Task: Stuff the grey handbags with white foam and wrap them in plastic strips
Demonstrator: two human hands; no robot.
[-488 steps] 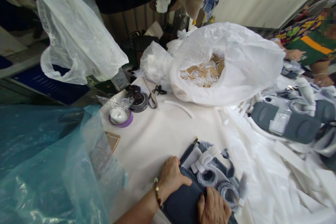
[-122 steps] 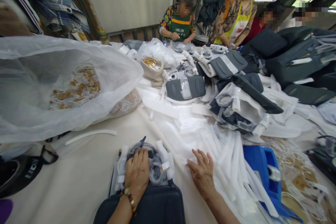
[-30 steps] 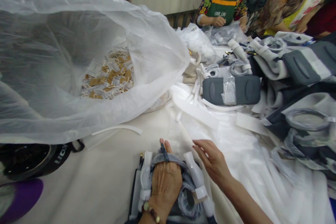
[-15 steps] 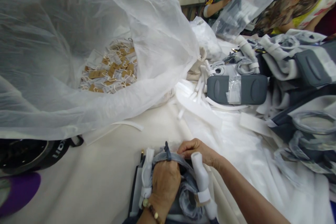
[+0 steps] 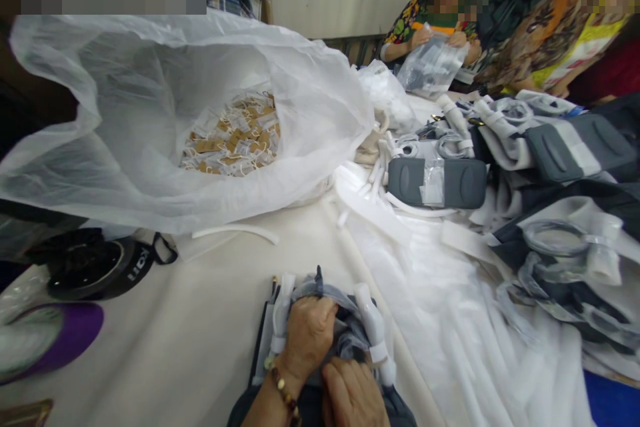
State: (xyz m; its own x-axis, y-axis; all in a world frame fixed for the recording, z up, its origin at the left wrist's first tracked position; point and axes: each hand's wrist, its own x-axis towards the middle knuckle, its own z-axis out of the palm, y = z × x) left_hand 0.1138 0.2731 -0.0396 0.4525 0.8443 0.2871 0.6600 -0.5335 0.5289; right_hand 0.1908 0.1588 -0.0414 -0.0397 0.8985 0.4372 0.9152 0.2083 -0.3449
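Observation:
A dark grey bag (image 5: 313,400) lies at the bottom centre, with white-wrapped handles (image 5: 369,317) standing on both sides and a plastic-covered strap (image 5: 300,285) arching across its top. My left hand (image 5: 311,333), with a beaded bracelet at the wrist, is closed just under the arched strap; what its fingers grip is hidden. Close beside it, lower right, my right hand (image 5: 354,392) rests over the bag's front part with its fingers bent together and their tips out of sight.
A large clear plastic bag (image 5: 320,113) of brown tags (image 5: 237,137) spreads at upper left. Tape rolls (image 5: 87,340) lie left. Wrapped grey bags (image 5: 437,183) and white foam strips (image 5: 500,340) cover the right. A person (image 5: 425,33) holds a plastic packet behind.
My right hand has come down and left from the strap's right end to the bag's front. My left hand stays at the strap. The view has tilted up, showing more background.

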